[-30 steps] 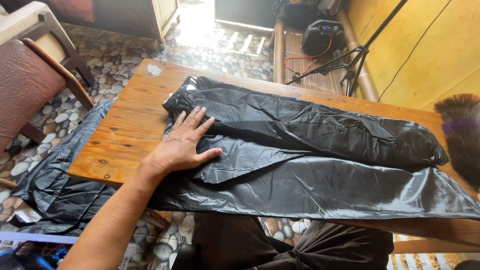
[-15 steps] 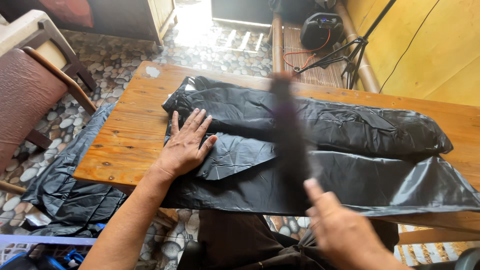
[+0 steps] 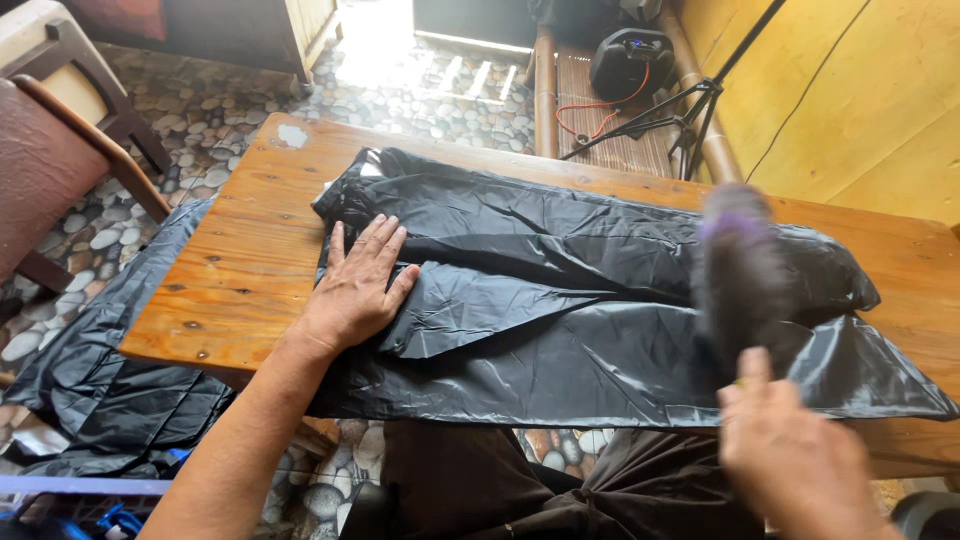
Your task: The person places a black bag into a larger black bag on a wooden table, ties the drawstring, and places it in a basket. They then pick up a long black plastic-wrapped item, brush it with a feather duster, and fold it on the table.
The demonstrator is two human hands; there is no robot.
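A large black plastic bag [image 3: 560, 300] lies spread across a wooden table [image 3: 250, 250], its near edge hanging over the front. My left hand [image 3: 355, 285] rests flat on the bag's left part, fingers apart. At the lower right, my right hand [image 3: 795, 455] grips a dark brush with a purple band [image 3: 735, 270]. The brush is blurred by motion and sits over the bag's right part.
More black plastic sheeting [image 3: 110, 370] hangs off the table's left side onto the pebble floor. A brown chair [image 3: 50, 150] stands at the far left. Behind the table are a tripod [image 3: 680, 110], a black speaker [image 3: 630, 60] and a yellow wall [image 3: 860, 100].
My right hand came into view with the brush, which swept from the bag's middle to its right part. My left hand stayed pressed on the bag.
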